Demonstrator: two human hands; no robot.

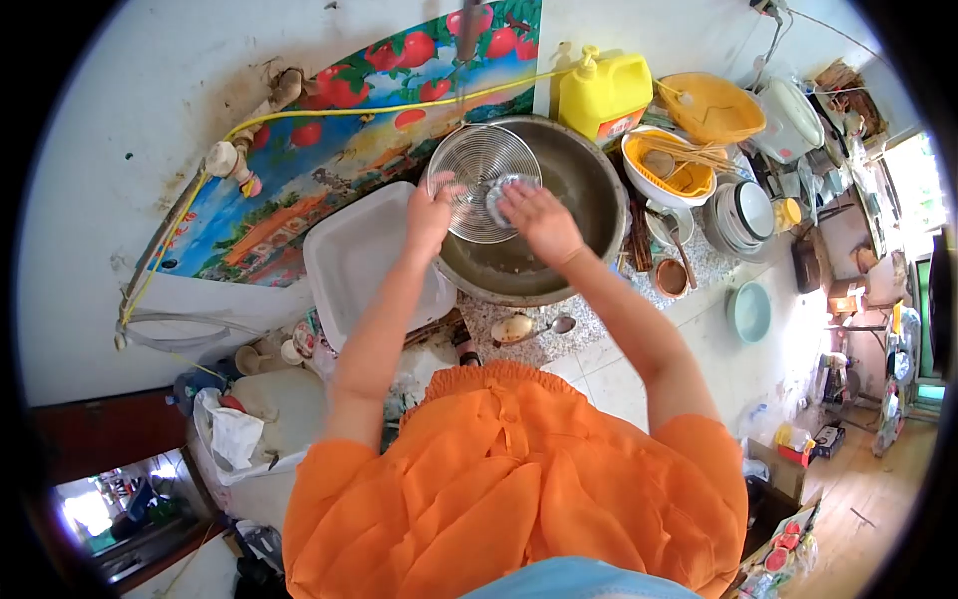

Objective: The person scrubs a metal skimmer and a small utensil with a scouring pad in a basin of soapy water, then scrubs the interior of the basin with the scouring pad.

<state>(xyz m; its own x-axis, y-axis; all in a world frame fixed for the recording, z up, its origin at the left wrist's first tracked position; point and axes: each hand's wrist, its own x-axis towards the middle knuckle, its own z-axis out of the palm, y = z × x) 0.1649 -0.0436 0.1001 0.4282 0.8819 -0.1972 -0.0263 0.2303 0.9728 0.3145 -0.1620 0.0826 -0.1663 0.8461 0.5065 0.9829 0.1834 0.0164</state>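
My left hand grips the left edge of a round wire strainer, its fingers closed around the rim. The strainer is held over a large metal basin with some water in it. Pressed against the strainer's right side is a greyish-white scrubber, under the fingers of my right hand. The palm partly hides the scrubber, so its exact kind is hard to make out.
Left of the basin sits a white rectangular tub. A yellow jug, a yellow basket and a white bowl with a yellow colander stand at the right. A spoon lies at the counter's front edge. A yellow hose crosses behind.
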